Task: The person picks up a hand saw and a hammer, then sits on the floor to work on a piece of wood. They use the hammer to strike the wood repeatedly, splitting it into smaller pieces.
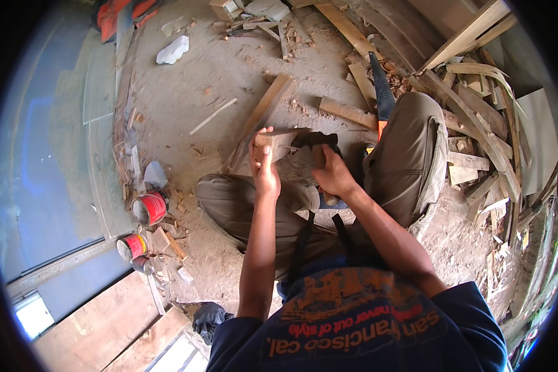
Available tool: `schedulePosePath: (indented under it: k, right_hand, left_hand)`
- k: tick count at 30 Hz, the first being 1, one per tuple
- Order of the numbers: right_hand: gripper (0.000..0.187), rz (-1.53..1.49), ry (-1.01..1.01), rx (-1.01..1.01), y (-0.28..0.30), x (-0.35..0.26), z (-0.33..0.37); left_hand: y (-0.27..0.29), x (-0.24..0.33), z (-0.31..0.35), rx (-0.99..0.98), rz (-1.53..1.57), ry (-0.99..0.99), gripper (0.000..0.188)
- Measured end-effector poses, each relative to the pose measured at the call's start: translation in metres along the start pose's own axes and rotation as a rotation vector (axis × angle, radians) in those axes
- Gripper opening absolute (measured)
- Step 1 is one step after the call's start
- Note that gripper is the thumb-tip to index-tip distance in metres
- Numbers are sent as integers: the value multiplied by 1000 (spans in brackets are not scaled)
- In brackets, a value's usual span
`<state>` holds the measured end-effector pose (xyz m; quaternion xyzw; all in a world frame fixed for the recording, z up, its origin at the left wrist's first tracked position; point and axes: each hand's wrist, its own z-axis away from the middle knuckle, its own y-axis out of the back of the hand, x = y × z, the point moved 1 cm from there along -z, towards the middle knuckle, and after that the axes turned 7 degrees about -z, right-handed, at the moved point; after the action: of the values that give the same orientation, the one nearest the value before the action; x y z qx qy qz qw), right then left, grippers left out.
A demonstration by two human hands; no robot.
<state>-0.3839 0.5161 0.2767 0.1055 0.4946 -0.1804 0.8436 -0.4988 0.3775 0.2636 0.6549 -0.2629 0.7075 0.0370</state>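
Sitting on the ground with my legs folded, I grip a short wooden block with my left hand, fingers at its left end and the thumb up along it. My right hand is closed round the handle of a hammer. The dark hammer head is right beside the block's right end. A thin, pale nail-like piece shows between block and hammer, too small to make out clearly. Beyond the block a longer plank lies slantwise. By my right knee is a handsaw with a dark blade and orange handle.
A squared timber piece lies ahead of my right hand. Scrap wood is heaped at the right. Two red cans stand at the left beside a large grey-blue panel. A white lump lies farther ahead.
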Motion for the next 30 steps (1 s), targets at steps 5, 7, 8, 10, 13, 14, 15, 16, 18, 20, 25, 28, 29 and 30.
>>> schedulePosePath:
  k: [5, 7, 8, 10, 13, 14, 15, 16, 18, 20, 25, 28, 29, 30]
  right_hand:
    - [75, 445, 404, 269, -11, 51, -2]
    - [74, 493, 406, 292, -14, 39, 5]
    - [74, 457, 322, 249, -13, 34, 8]
    - [74, 438, 236, 194, -10, 22, 16]
    - [75, 508, 226, 183, -6, 14, 17]
    - [75, 543, 211, 201, -8, 11, 18]
    - [76, 577, 197, 218, -8, 9, 19]
    - [78, 622, 251, 233, -7, 5, 21]
    - [81, 711, 355, 265, -6, 1, 25]
    - [84, 756, 339, 262, -6, 3, 21]
    - [87, 836, 285, 255, -7, 9, 17]
    - [79, 791, 257, 225, -8, 16, 14]
    - [73, 792, 263, 234, -10, 20, 12]
    - [67, 792, 269, 238, -10, 26, 9]
  left_hand:
    - [-15, 1, -6, 8, -99, -36, 45]
    - [-18, 2, -3, 15, -143, -34, 43]
    - [-20, 2, -3, 30, -152, -33, 43]
    - [-24, 1, -2, 55, -169, -25, 44]
    - [-29, 2, -5, 53, -162, -7, 43]
    - [-31, 2, -6, 61, -148, -3, 42]
    - [-33, 2, -6, 69, -135, 1, 41]
    - [-34, 2, -7, 78, -122, 5, 41]
    - [-38, 1, -10, 138, -111, 21, 38]
    - [-40, 0, -10, 174, -112, 32, 36]
    - [-49, -2, -9, 229, -97, 17, 33]
    - [-53, -7, -5, 281, -72, -34, 44]
    - [-53, -8, -3, 267, -80, -43, 44]
    - [-52, -10, 0, 257, -90, -52, 43]
